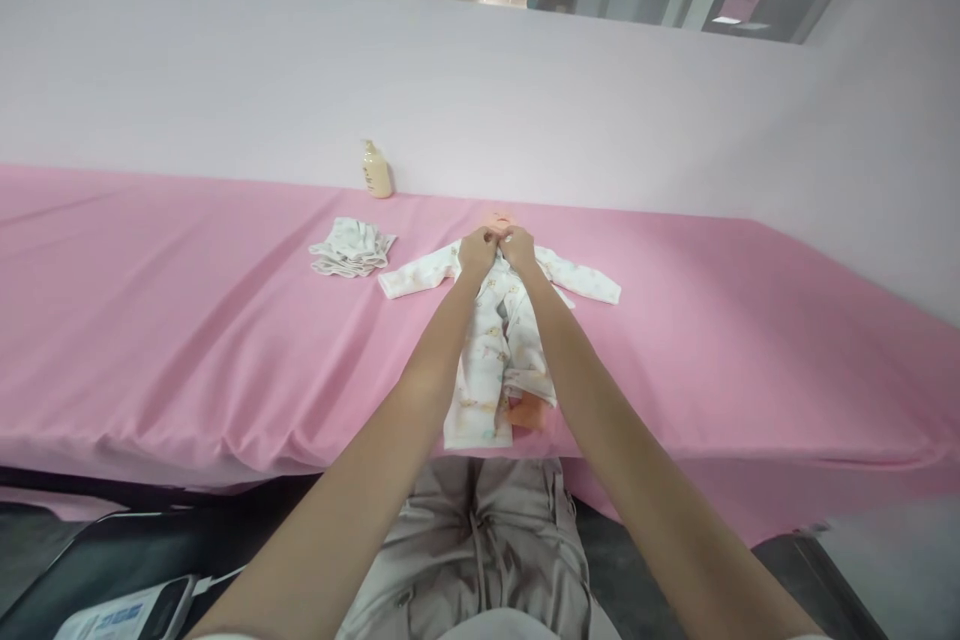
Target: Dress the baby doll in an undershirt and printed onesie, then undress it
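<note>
A baby doll (500, 219) lies on its back on the pink cloth, its head toward the wall. It wears a white patterned baby outfit (480, 370) with both sleeves spread to the sides. My left hand (477, 251) and my right hand (517, 248) meet at the neck, fingers pinched on the outfit's collar. Most of the doll's head and the exact fastening are hidden behind my hands. One bare doll foot (529, 412) shows below the right-hand trouser leg, while the other leg is covered to its end.
Left of the doll sits a pile of folded white cloths (352, 247). A cream pump bottle (376, 170) stands against the white wall (480, 90). The pink tablecloth (187, 310) hangs over the front edge. A phone-like device (127, 612) lies low on a black surface at left.
</note>
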Demonstrator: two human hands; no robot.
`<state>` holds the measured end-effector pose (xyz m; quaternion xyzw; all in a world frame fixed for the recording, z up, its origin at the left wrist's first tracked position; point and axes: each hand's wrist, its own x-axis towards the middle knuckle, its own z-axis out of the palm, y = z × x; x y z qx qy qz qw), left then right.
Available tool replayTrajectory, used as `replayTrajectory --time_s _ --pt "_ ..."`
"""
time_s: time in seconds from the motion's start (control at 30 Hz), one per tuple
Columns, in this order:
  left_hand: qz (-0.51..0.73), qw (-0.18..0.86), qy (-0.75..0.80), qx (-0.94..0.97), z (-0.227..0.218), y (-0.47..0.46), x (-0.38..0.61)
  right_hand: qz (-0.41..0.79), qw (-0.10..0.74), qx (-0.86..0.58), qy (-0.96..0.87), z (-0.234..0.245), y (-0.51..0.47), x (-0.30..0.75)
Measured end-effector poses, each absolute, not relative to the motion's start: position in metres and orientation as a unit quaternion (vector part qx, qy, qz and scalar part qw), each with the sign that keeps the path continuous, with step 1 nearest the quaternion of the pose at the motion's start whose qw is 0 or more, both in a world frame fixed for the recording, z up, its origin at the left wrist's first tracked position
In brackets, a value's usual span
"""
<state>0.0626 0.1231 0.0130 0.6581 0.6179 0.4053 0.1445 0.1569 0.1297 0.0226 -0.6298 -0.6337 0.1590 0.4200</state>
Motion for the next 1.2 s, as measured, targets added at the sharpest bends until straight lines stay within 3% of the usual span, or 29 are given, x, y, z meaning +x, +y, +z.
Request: replayTrajectory --time_s 0.27,0.43,0.53,0.67,0.8,0.93,1.2 --pt "0.439 0.163 0.620 0.630 0.005 0.128 0.058 0.128 0.395 -0.612 -0.673 0.030 0.127 0.154" --pt "0.460 0.191 0.613 0.614 0.001 0.130 0.055 0.256 0.417 -0.614 -0.619 0.029 0.130 0.158" --pt "0.459 0.201 0.601 0.623 0.000 0.132 0.055 0.275 0.424 -0.627 -0.592 0.025 0.132 0.159" --pt "0.459 0.203 0.566 0.653 -0.003 0.124 0.053 0.214 0.478 -0.649 -0.552 0.016 0.126 0.151" --pt "0.462 0.112 0.508 0.719 -0.012 0.094 0.048 0.107 0.515 -0.626 -0.576 0.002 0.100 0.142" --pt "0.462 0.089 0.459 0.753 -0.022 0.064 0.041 0.022 0.493 -0.604 -0.626 -0.008 0.069 0.139" --pt "0.513 0.175 0.403 0.738 -0.034 0.044 0.029 -0.007 0.438 -0.630 -0.641 -0.006 0.052 0.146"
